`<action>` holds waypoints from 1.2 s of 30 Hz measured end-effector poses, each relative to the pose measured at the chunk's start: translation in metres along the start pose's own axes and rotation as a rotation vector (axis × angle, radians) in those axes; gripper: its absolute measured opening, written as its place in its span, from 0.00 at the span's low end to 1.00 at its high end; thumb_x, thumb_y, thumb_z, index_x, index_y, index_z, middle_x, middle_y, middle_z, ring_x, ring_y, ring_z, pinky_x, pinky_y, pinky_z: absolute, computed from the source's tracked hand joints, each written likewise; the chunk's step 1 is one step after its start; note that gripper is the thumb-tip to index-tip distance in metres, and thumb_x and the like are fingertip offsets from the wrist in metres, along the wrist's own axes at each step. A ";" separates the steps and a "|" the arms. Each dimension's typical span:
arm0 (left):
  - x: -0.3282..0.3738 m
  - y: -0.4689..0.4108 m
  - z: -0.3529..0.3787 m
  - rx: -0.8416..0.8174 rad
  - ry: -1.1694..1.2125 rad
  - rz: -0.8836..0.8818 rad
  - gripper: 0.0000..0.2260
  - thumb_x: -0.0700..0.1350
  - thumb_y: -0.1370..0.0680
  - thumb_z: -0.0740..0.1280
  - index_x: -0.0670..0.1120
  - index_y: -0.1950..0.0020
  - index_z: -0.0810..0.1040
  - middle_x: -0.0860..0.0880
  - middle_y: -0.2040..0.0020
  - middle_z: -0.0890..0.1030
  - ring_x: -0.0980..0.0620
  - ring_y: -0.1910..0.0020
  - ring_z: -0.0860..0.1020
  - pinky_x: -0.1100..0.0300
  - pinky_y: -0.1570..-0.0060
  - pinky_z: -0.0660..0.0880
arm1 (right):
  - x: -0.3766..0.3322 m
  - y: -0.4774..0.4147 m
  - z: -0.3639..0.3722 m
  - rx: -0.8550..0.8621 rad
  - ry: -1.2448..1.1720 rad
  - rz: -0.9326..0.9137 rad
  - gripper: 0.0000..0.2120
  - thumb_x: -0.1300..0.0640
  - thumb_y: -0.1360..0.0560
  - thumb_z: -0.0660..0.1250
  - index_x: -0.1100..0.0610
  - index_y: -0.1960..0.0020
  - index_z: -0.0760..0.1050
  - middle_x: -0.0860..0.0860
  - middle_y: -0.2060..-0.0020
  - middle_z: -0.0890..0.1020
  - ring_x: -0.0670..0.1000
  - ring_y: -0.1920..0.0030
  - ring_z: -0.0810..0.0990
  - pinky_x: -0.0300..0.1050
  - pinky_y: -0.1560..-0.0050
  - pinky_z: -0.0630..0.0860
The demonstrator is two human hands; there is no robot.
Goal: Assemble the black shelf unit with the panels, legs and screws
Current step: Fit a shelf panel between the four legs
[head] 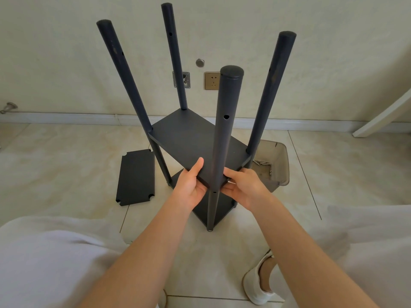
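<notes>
Currently, left hand [190, 189] and right hand [243, 189] grip the middle panel [189, 138] by its near edge at the front leg [225, 134]. Next move, probably: align the leg hole [214, 192], then fetch screws [262, 162] from the tray [286, 172].

The legs [224, 134], shelf panel [191, 138] and loose panel [135, 176] are showing matt black, the floor tiles [66, 163] are showing cream marbling, the socket plate [212, 80] is gleaming gold, and the shoe [259, 285] is showing white.
</notes>
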State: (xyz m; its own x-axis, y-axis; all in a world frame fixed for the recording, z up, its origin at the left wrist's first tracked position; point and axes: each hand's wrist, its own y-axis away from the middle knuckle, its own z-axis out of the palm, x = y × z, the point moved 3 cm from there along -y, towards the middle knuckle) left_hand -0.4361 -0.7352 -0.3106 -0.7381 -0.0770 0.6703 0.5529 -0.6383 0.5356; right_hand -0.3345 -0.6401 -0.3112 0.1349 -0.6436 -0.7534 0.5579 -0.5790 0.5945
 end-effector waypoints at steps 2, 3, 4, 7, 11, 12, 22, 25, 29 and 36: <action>-0.001 -0.001 0.000 -0.001 0.004 -0.003 0.17 0.46 0.18 0.64 0.46 0.29 0.73 0.43 0.41 0.83 0.43 0.45 0.83 0.48 0.53 0.83 | -0.001 0.002 -0.003 0.002 0.046 -0.026 0.16 0.60 0.23 0.70 0.58 0.37 0.72 0.55 0.44 0.82 0.58 0.47 0.84 0.53 0.54 0.83; -0.001 -0.002 0.000 -0.004 0.009 -0.004 0.16 0.46 0.18 0.64 0.46 0.30 0.73 0.43 0.40 0.83 0.43 0.44 0.83 0.47 0.50 0.82 | -0.001 0.002 -0.007 -0.001 0.070 -0.032 0.16 0.57 0.23 0.70 0.58 0.37 0.73 0.55 0.44 0.83 0.58 0.47 0.84 0.53 0.49 0.82; -0.002 -0.003 0.000 -0.010 0.018 -0.007 0.16 0.45 0.18 0.65 0.47 0.30 0.73 0.44 0.40 0.83 0.43 0.43 0.83 0.46 0.48 0.82 | -0.001 0.001 -0.012 0.001 0.084 -0.030 0.17 0.54 0.23 0.69 0.58 0.37 0.73 0.55 0.45 0.83 0.57 0.47 0.84 0.54 0.45 0.81; -0.003 -0.007 -0.003 0.006 0.046 -0.029 0.16 0.45 0.19 0.67 0.47 0.32 0.75 0.44 0.42 0.84 0.42 0.43 0.83 0.46 0.48 0.82 | 0.002 -0.009 -0.038 0.057 0.084 -0.012 0.19 0.45 0.22 0.65 0.57 0.38 0.75 0.54 0.44 0.83 0.56 0.44 0.83 0.54 0.40 0.78; -0.003 -0.008 -0.004 0.013 0.012 -0.060 0.15 0.44 0.20 0.67 0.46 0.34 0.76 0.44 0.43 0.84 0.42 0.44 0.83 0.47 0.49 0.82 | 0.014 -0.031 -0.077 0.230 0.050 0.006 0.18 0.46 0.17 0.58 0.58 0.38 0.75 0.54 0.44 0.82 0.57 0.43 0.81 0.53 0.40 0.78; -0.003 -0.009 -0.005 0.013 -0.002 -0.061 0.14 0.44 0.20 0.67 0.46 0.34 0.76 0.43 0.43 0.84 0.42 0.44 0.83 0.48 0.51 0.82 | 0.019 -0.038 -0.087 0.287 0.079 0.014 0.16 0.49 0.17 0.59 0.59 0.38 0.75 0.56 0.44 0.82 0.57 0.44 0.81 0.53 0.40 0.78; -0.028 -0.012 -0.010 0.085 -0.219 -0.040 0.15 0.46 0.18 0.65 0.44 0.32 0.74 0.45 0.40 0.82 0.45 0.43 0.81 0.52 0.49 0.80 | 0.025 -0.118 -0.144 0.433 0.945 -0.077 0.21 0.64 0.21 0.60 0.61 0.28 0.67 0.60 0.30 0.69 0.62 0.35 0.73 0.51 0.38 0.72; -0.037 -0.019 -0.015 0.137 -0.259 -0.013 0.18 0.48 0.17 0.64 0.44 0.29 0.73 0.45 0.40 0.82 0.42 0.39 0.80 0.47 0.34 0.74 | 0.025 -0.135 -0.147 0.368 1.089 -0.139 0.28 0.67 0.21 0.60 0.58 0.23 0.59 0.56 0.23 0.59 0.61 0.28 0.66 0.51 0.31 0.67; -0.038 -0.016 -0.016 0.093 -0.311 0.027 0.14 0.51 0.17 0.62 0.47 0.33 0.75 0.47 0.38 0.81 0.46 0.38 0.79 0.47 0.32 0.72 | 0.029 -0.154 -0.149 0.267 1.234 -0.124 0.29 0.66 0.20 0.60 0.58 0.22 0.57 0.56 0.23 0.59 0.60 0.27 0.65 0.52 0.29 0.65; -0.034 -0.009 -0.009 0.078 -0.282 0.054 0.19 0.52 0.16 0.59 0.46 0.28 0.71 0.49 0.36 0.79 0.48 0.34 0.75 0.47 0.26 0.66 | 0.033 -0.157 -0.161 0.351 1.315 -0.156 0.14 0.54 0.18 0.61 0.61 0.37 0.70 0.59 0.39 0.71 0.62 0.47 0.78 0.55 0.43 0.75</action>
State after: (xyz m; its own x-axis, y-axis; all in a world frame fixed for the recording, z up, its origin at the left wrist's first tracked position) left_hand -0.4196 -0.7342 -0.3427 -0.5763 0.1135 0.8093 0.6244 -0.5776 0.5257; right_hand -0.2860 -0.4899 -0.4743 0.8710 0.2706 -0.4100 0.4303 -0.8229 0.3709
